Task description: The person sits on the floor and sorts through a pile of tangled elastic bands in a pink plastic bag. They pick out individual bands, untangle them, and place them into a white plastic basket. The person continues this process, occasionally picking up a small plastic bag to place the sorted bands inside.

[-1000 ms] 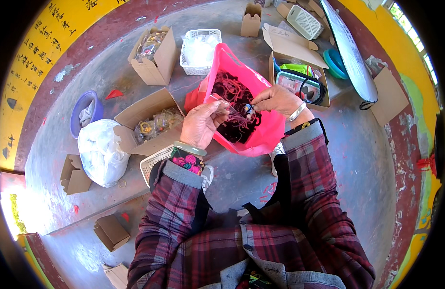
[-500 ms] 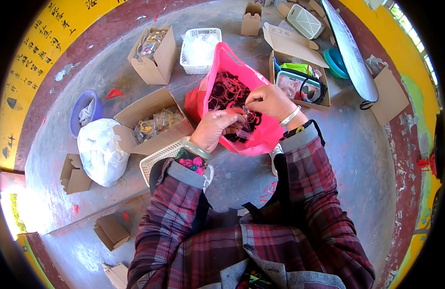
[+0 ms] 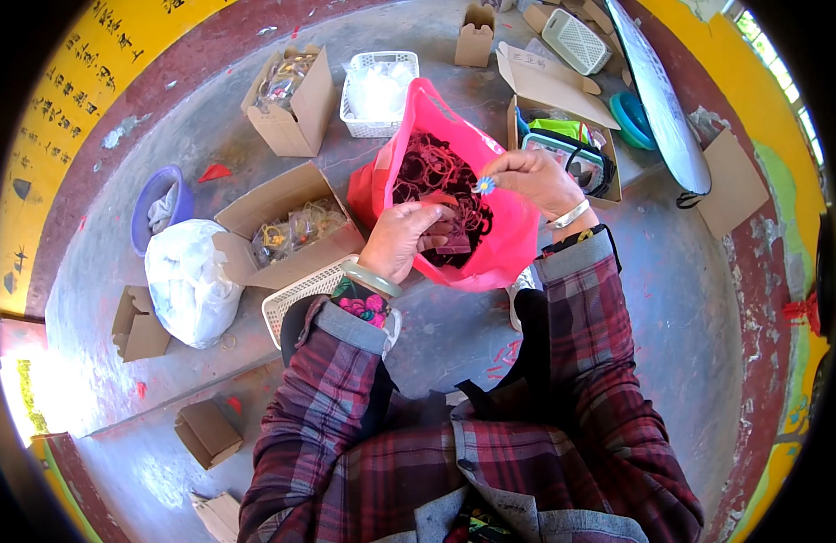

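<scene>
A pink bag stands wide at the top in front of me, full of tangled dark and pinkish loops that look like hair ties. My right hand is over the bag's right edge, its thumb and forefinger pinching a small blue flower ornament with a yellow centre. At the bag's near left side is my left hand, thumb and fingers curled together over the opening. Its fingertips are in the bag's pink shade, so what they grip cannot be made out.
Left of the bag are a cardboard box of small bagged items, a white plastic sack and a purple basin. Beyond stand another filled box and a white basket. An opened box holds goods at right.
My right hand has moved away from the left, to the right and slightly up, with the blue flower ornament now showing at its fingertips. My left hand stays nearly in place.
</scene>
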`<state>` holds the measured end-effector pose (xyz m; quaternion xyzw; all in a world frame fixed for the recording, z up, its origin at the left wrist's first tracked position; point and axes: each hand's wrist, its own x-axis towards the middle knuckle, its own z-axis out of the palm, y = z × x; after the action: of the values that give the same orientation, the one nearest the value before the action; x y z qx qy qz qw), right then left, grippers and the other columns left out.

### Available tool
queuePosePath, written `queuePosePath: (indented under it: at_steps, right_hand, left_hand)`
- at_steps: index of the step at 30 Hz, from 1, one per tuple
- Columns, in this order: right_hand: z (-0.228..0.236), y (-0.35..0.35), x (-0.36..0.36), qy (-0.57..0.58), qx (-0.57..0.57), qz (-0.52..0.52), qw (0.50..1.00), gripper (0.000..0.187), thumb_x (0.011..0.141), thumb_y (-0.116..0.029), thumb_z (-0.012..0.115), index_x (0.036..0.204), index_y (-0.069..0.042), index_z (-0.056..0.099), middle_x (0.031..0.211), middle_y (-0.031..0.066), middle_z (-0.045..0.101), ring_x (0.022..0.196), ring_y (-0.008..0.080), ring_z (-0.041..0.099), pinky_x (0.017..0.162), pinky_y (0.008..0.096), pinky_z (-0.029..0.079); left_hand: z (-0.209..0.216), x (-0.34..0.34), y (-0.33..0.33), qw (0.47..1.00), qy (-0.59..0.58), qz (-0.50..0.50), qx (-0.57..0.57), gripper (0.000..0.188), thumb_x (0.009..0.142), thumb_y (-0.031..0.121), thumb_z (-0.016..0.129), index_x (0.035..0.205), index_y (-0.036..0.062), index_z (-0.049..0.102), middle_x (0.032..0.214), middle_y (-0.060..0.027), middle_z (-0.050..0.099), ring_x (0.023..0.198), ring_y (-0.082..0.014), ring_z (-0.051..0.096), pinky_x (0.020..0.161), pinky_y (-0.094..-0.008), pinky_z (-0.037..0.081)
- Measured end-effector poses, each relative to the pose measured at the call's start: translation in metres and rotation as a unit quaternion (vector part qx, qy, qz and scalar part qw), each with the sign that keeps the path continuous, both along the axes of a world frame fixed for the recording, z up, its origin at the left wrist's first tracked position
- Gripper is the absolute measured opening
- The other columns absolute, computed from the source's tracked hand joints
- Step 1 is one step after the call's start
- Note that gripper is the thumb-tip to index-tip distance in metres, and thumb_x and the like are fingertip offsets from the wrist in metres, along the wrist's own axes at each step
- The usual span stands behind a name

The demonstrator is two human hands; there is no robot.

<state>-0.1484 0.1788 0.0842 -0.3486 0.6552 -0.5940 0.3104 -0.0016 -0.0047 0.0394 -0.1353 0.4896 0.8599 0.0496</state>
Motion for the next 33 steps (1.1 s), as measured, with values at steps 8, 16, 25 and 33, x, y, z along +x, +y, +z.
queuePosePath:
  at_steps: [8, 16, 25, 33]
  right_hand:
    - [0.012, -0.013, 0.021, -0.221, -0.167, 0.005, 0.961, 0.020, 0.087, -0.020, 0.052, 0.099, -0.004, 0.055, 0.094, 0.0195, 0.063, 0.075, 0.0213, 0.064, 0.056, 0.0236, 0.046]
    - [0.007, -0.025, 0.032, -0.281, -0.140, -0.004, 0.949, 0.015, 0.089, -0.023, 0.051, 0.093, -0.009, 0.052, 0.068, 0.0069, 0.059, 0.052, 0.0124, 0.056, 0.041, 0.0171, 0.033]
    - [0.010, -0.030, 0.035, -0.197, -0.077, 0.012, 0.977, 0.013, 0.080, -0.012, 0.063, 0.087, -0.005, 0.056, 0.072, -0.0021, 0.053, 0.058, 0.0046, 0.049, 0.049, 0.0173, 0.035]
    - [0.013, -0.040, 0.053, 0.097, 0.067, -0.030, 0.993, 0.011, 0.078, 0.001, 0.056, 0.089, 0.001, 0.056, 0.074, -0.0044, 0.052, 0.067, 0.0016, 0.047, 0.061, 0.0164, 0.039]
  left_hand:
    - [0.002, 0.000, 0.002, 0.998, 0.003, 0.037, -0.048, 0.021, 0.088, 0.015, 0.053, 0.097, -0.0029, 0.060, 0.092, -0.0102, 0.063, 0.080, -0.0141, 0.060, 0.071, -0.0250, 0.050]
    - [0.002, 0.000, 0.004, 0.995, 0.000, 0.046, -0.085, 0.021, 0.087, 0.015, 0.054, 0.094, -0.0033, 0.061, 0.088, -0.0095, 0.064, 0.076, -0.0133, 0.060, 0.070, -0.0244, 0.049]
    - [0.002, -0.002, 0.008, 0.987, -0.003, 0.061, -0.149, 0.022, 0.086, 0.013, 0.054, 0.094, -0.0058, 0.061, 0.084, -0.0090, 0.064, 0.070, -0.0128, 0.060, 0.066, -0.0241, 0.049]
    - [-0.014, -0.006, 0.005, 0.970, -0.002, 0.065, -0.234, 0.020, 0.084, 0.015, 0.056, 0.087, -0.0040, 0.063, 0.073, -0.0068, 0.062, 0.064, -0.0115, 0.058, 0.060, -0.0241, 0.047]
